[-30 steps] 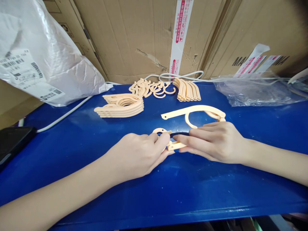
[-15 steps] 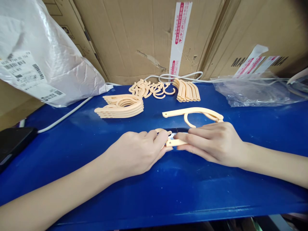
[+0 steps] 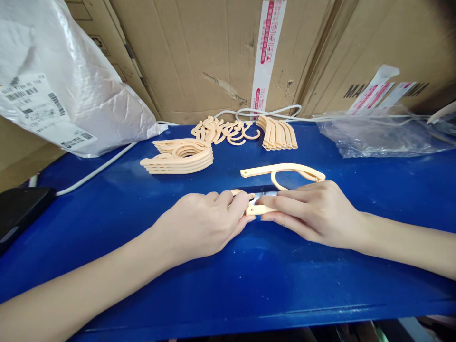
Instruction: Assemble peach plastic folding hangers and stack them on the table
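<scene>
In the head view my left hand (image 3: 210, 223) is closed in a pinch on a small cream plastic hanger part (image 3: 238, 192), mostly covered by the fingers. My right hand (image 3: 318, 213) is closed around a cream folding hanger (image 3: 281, 168). One long arm of this hanger and its curved hook (image 3: 276, 181) reach out beyond the knuckles. A second arm with a hole in its end pokes left from under the right fingers and meets the left fingertips. Whether the two hands' parts are joined there, I cannot tell.
On the blue table (image 3: 249, 294) lie stacked folded hangers (image 3: 178, 164), loose hooks (image 3: 235, 133) and a row of hanger arms (image 3: 280, 134). A white parcel bag (image 3: 71, 85), a black phone-like device (image 3: 24, 213), a white cable (image 3: 96, 171), clear plastic (image 3: 377, 137) and cardboard boxes (image 3: 199, 52) surround them.
The far hanger arm in my right hand has tipped slightly down and toward me, its right end shifting a little left. Both hands stay almost in place.
</scene>
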Tool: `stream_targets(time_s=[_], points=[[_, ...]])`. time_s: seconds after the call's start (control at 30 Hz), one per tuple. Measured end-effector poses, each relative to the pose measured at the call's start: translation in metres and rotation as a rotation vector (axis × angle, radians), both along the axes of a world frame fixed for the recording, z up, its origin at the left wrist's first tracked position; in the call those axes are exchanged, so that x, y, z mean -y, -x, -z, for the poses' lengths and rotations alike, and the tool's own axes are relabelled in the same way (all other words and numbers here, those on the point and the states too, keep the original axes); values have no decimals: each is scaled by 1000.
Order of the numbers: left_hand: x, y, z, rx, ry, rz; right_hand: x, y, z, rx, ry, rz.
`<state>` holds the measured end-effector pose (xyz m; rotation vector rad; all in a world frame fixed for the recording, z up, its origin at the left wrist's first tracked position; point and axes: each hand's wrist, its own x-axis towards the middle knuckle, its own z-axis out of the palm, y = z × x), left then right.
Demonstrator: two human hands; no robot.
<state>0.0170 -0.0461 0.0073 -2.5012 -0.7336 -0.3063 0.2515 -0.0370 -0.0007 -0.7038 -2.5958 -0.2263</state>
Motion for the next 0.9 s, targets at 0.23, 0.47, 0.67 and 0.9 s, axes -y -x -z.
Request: stream_targets(time_s=[0.23, 0.47, 0.67, 0.9], points=[[2, -1, -1, -21, -24, -5, 0, 1, 0, 1, 83, 5], [1, 0, 2, 9, -8, 11, 1, 1, 0, -6, 89, -6], [-1, 0, 2, 41, -12, 33, 1, 2, 0, -3, 62, -6], [-3, 0, 1, 68, 119, 41, 2, 3, 0, 27, 42, 17]])
